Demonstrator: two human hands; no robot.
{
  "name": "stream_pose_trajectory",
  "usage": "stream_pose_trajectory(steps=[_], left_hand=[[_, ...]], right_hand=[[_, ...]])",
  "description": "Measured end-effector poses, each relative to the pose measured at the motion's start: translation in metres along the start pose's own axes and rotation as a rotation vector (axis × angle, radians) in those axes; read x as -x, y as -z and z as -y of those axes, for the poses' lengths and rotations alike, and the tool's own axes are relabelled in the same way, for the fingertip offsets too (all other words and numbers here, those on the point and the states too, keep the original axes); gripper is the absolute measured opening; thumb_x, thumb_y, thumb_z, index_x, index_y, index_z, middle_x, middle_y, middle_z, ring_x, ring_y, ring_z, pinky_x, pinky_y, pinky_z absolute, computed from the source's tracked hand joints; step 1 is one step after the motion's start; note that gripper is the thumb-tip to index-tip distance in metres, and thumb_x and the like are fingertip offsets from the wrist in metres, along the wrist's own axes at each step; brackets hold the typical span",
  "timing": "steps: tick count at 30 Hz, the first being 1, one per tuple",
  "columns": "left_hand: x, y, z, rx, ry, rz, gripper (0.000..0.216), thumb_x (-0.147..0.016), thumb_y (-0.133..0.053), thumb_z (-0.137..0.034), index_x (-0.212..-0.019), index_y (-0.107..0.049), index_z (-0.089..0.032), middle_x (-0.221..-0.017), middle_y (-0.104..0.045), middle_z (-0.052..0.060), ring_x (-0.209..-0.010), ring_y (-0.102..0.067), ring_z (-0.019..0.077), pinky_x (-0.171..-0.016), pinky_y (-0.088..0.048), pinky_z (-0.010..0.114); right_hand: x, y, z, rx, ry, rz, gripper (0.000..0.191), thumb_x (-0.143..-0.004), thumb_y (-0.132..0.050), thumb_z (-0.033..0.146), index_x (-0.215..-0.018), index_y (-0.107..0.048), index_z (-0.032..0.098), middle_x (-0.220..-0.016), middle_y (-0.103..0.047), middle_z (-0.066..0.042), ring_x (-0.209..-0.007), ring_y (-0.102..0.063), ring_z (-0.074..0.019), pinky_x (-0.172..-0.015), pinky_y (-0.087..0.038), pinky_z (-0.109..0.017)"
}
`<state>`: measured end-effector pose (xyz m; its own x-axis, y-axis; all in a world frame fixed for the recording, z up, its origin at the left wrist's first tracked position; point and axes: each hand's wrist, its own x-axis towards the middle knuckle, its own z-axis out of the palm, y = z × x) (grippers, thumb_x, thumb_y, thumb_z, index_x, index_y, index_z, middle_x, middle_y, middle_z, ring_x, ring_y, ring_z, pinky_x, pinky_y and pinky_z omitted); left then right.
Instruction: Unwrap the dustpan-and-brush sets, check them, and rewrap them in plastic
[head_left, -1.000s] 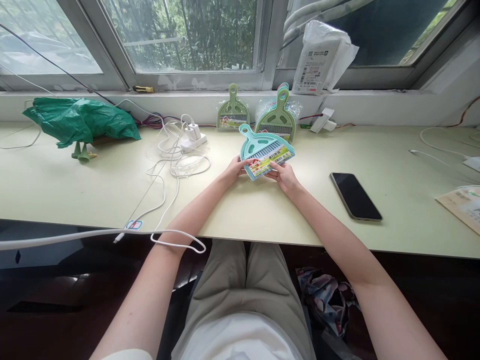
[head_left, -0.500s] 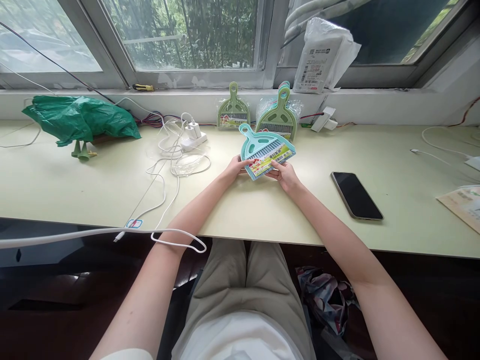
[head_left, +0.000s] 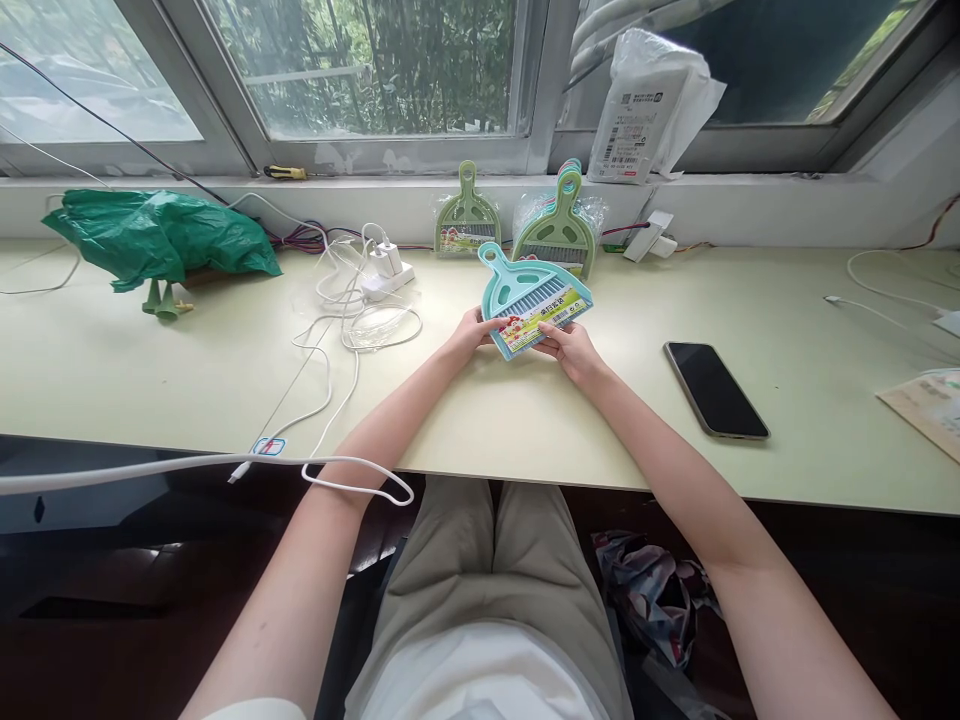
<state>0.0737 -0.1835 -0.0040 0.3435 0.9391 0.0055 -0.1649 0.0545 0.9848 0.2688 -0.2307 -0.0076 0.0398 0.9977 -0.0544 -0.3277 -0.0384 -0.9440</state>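
Note:
A light-blue dustpan and brush set with a printed label band is held above the table, tilted, its handle pointing up and left. My left hand grips its left edge, thumb on the label. At the lower right edge my right hand pinches it, thumb also on the label. Both hands' other fingers are partly hidden behind it. Just beyond, against the wall under the window, lean a green dustpan set in clear wrap and a stack of wrapped dustpan sets with a green one in front.
White cables and a power strip with plug lie left of my hands; one cable loops over my left forearm. A phone lies to the right. Farther left is a green plastic bag. A wrapped white package stands on the sill.
My hands and the light-blue dustpan set stay nearly still; the whole view has shifted very slightly.

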Motion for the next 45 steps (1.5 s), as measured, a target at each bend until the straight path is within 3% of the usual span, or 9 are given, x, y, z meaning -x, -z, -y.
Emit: stream_pose_trajectory(steps=[12, 18, 20, 22, 25, 29, 35, 39, 45], left_hand=[[0.002, 0.0, -0.002, -0.011, 0.012, 0.033, 0.05, -0.068, -0.087, -0.032, -0.106, -0.061, -0.012, -0.109, -0.074, 0.014, -0.093, -0.072, 0.0241, -0.086, -0.058, 0.037], [-0.003, 0.017, -0.01, -0.239, 0.035, 0.102, 0.051, -0.087, -0.061, -0.063, -0.107, -0.064, -0.015, -0.105, -0.073, 0.014, -0.078, -0.072, 0.0222, -0.075, -0.056, 0.033], [-0.003, 0.025, -0.016, -0.423, -0.023, -0.038, 0.046, -0.094, -0.052, -0.057, -0.111, -0.065, -0.017, -0.106, -0.072, 0.014, -0.083, -0.072, 0.0248, -0.082, -0.056, 0.037], [-0.001, 0.033, -0.022, -0.636, -0.164, -0.317, 0.036, -0.094, -0.057, -0.04, -0.122, -0.06, -0.02, -0.119, -0.068, 0.014, -0.104, -0.069, 0.0292, -0.097, -0.051, 0.041], [0.003, 0.049, -0.03, -0.907, -0.306, -0.722, 0.057, -0.086, -0.06, -0.017, -0.141, -0.045, -0.019, -0.152, -0.042, 0.017, -0.145, -0.037, 0.0326, -0.12, -0.028, 0.048], [0.002, 0.077, -0.034, -1.127, -0.141, -0.949, 0.079, -0.078, -0.065, -0.012, -0.15, -0.03, -0.011, -0.165, -0.008, 0.026, -0.155, 0.0, 0.0393, -0.122, -0.003, 0.062], [-0.002, 0.102, -0.027, -1.463, 0.165, -0.565, 0.053, -0.088, -0.047, -0.012, -0.14, -0.049, -0.01, -0.14, -0.054, 0.026, -0.138, -0.045, 0.0397, -0.119, -0.015, 0.063], [0.001, 0.089, -0.025, -1.587, 0.029, -0.327, 0.053, -0.085, -0.034, 0.0, -0.127, -0.061, -0.019, -0.129, -0.063, 0.015, -0.125, -0.057, 0.0308, -0.12, -0.018, 0.061], [0.002, 0.062, -0.027, -1.647, -0.165, -0.211, 0.035, -0.075, -0.041, 0.004, -0.07, -0.068, -0.018, -0.102, -0.068, 0.009, -0.105, -0.063, 0.0248, -0.122, -0.015, 0.055]], right_hand=[[0.0, 0.0, 0.0, 0.011, 0.013, -0.019, 0.016, -0.079, -0.076, 0.016, -0.092, -0.067, 0.017, -0.094, -0.079, -0.005, -0.086, -0.078, -0.0202, -0.087, -0.065, -0.038], [-0.001, 0.005, 0.0, 0.005, 0.04, -0.01, 0.014, -0.079, -0.075, 0.016, -0.092, -0.068, 0.018, -0.094, -0.079, -0.004, -0.085, -0.077, -0.0193, -0.086, -0.066, -0.038], [-0.001, 0.006, 0.0, 0.011, 0.045, 0.0, 0.013, -0.079, -0.075, 0.016, -0.092, -0.069, 0.017, -0.094, -0.079, -0.004, -0.083, -0.077, -0.0185, -0.084, -0.066, -0.037], [-0.001, 0.006, 0.0, 0.015, 0.044, 0.004, 0.013, -0.079, -0.075, 0.015, -0.091, -0.07, 0.017, -0.093, -0.079, -0.003, -0.081, -0.077, -0.0175, -0.082, -0.066, -0.036], [0.0, 0.005, -0.002, 0.018, 0.036, 0.002, 0.012, -0.08, -0.074, 0.014, -0.09, -0.07, 0.017, -0.092, -0.079, -0.002, -0.078, -0.077, -0.0165, -0.079, -0.067, -0.034], [0.0, 0.003, -0.003, 0.026, 0.027, 0.014, 0.011, -0.082, -0.072, 0.013, -0.091, -0.07, 0.017, -0.092, -0.079, -0.003, -0.077, -0.077, -0.0165, -0.078, -0.067, -0.033], [0.001, 0.002, -0.002, 0.051, 0.007, -0.01, 0.009, -0.085, -0.068, 0.01, -0.093, -0.069, 0.014, -0.091, -0.08, -0.006, -0.079, -0.077, -0.0176, -0.079, -0.066, -0.032], [0.001, 0.002, -0.001, 0.066, 0.001, -0.009, 0.009, -0.085, -0.068, 0.011, -0.092, -0.069, 0.015, -0.092, -0.08, -0.006, -0.082, -0.077, -0.0188, -0.079, -0.066, -0.034], [0.001, 0.002, 0.0, 0.069, -0.015, -0.037, 0.008, -0.085, -0.067, 0.01, -0.092, -0.068, 0.015, -0.091, -0.079, -0.006, -0.082, -0.077, -0.0188, -0.081, -0.066, -0.035]])
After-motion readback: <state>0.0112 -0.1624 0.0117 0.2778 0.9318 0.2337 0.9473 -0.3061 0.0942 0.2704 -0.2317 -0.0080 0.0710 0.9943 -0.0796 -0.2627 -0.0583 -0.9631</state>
